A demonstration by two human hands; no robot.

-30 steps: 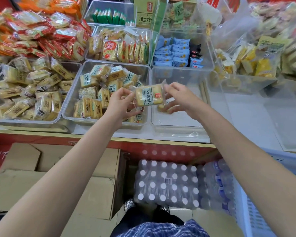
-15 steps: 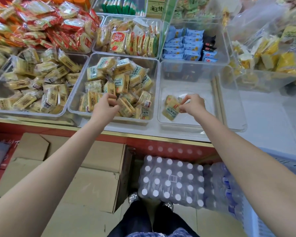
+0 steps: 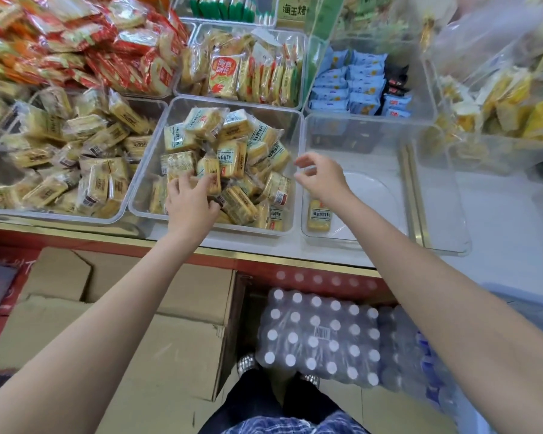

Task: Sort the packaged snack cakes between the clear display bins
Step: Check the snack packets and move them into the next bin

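The tabletop (image 3: 499,233) carried rows of clear bins. The middle bin (image 3: 295,170) was heaped with yellow snack cakes (image 3: 232,158) in clear wrappers. Just to its right stood a nearly bare bin (image 3: 402,189), with a single cake (image 3: 319,214) lying flat in its near left corner. Further left, another bin (image 3: 119,211) held a pile of similar cakes. Below the tabletop edge sat cardboard boxes (image 3: 157,339) and a wrapped pack of bottles (image 3: 320,339) on the floor. The left hand (image 3: 190,198) reached into the middle bin, its grip closing round one cake (image 3: 210,175) pinched between thumb and fingers. The right hand (image 3: 322,175) hovered over the wall between the two bins, its grip loose and holding nothing, with the single cake lying just below and nearer the person.
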